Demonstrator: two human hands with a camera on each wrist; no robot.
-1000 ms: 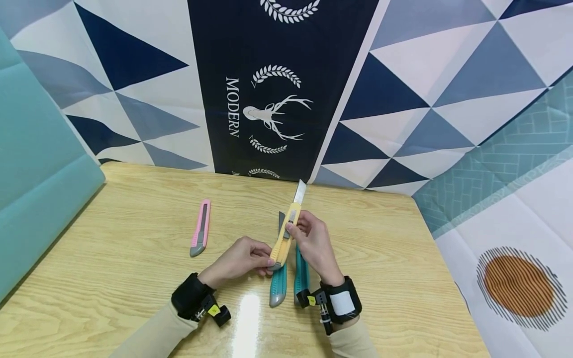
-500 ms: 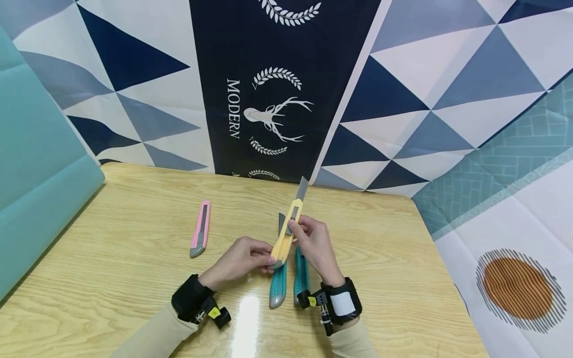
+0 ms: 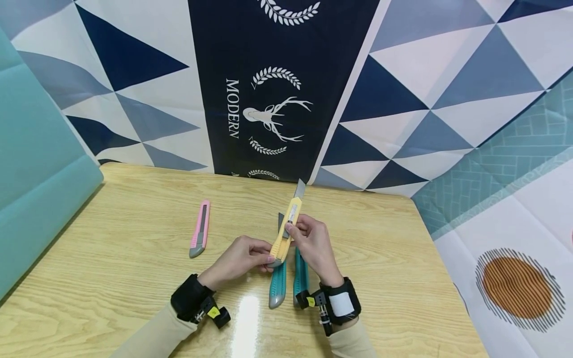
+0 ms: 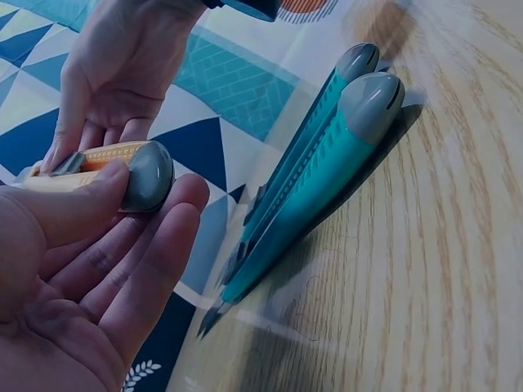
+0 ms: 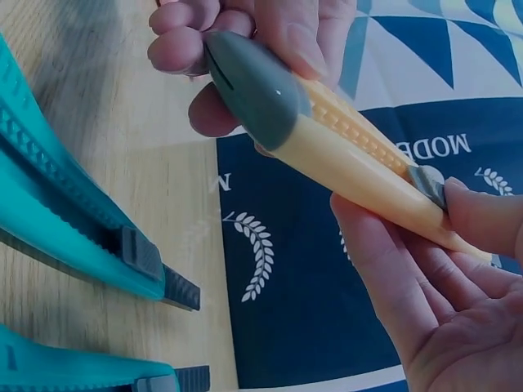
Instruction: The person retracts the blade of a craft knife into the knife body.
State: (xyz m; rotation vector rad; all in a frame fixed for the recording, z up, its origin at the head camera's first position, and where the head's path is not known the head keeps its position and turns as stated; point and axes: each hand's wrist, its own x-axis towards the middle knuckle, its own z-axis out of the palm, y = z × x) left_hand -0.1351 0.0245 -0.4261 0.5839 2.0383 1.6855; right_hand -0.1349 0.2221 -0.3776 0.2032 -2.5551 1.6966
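Note:
A yellow utility knife (image 3: 283, 244) with a grey end cap is held up at a slant over the table, its blade (image 3: 300, 189) out and pointing away. My left hand (image 3: 241, 259) pinches the capped end between thumb and fingers. Farther up the body, my right hand (image 3: 316, 246) grips the knife, its thumb at the grey slider (image 5: 428, 184) in the right wrist view. Beneath the hands lie two teal utility knives: one (image 3: 278, 287) partly covered by the yellow knife, the other (image 3: 301, 276) partly hidden by the right hand and wrist camera. Both show dark blades in the right wrist view.
A pink utility knife (image 3: 200, 228) lies on the wooden table (image 3: 143, 233), left of the hands. Patterned cloth (image 3: 268, 114) hangs behind the table's far edge. A light teal padded panel (image 3: 45, 189) borders the left side. Both wrists wear black camera straps.
The yellow knife's blade tip has swung slightly left compared with half a second ago. Both hands keep their grips, and the other knives lie unchanged.

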